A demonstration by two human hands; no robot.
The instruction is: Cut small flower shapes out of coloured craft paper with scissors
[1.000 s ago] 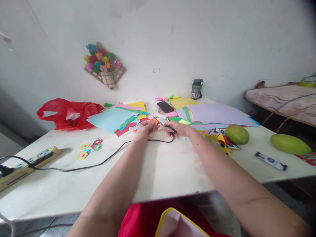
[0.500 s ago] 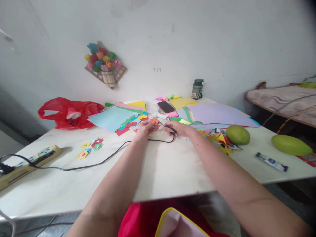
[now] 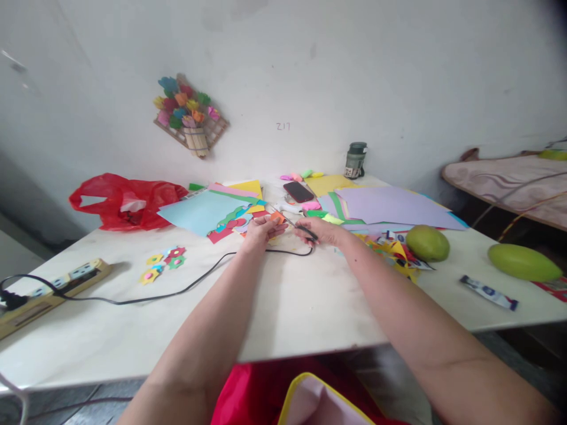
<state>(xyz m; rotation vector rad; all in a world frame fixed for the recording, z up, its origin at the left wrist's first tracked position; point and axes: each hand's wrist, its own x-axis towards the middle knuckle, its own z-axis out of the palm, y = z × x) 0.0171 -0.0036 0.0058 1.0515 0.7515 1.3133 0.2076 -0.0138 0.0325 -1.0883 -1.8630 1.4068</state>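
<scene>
Near the middle of the table, my left hand (image 3: 262, 231) is closed on a small piece of orange paper (image 3: 277, 217). My right hand (image 3: 319, 231) grips black-handled scissors (image 3: 307, 231), whose blades point up and left to the orange paper. Whether the blades touch the paper is too small to tell. Red and other coloured paper pieces (image 3: 221, 235) lie just beyond my left hand. Small paper flowers (image 3: 150, 275) sit on the table to the left of my forearm.
A black cord (image 3: 177, 293) runs from the power strip (image 3: 53, 295) to below my hands. Beyond are a phone (image 3: 298, 191), coloured sheets (image 3: 390, 203) and a red bag (image 3: 119, 203). At right lie paper scraps (image 3: 401, 254), green fruits (image 3: 427, 243) and a tube (image 3: 488, 293).
</scene>
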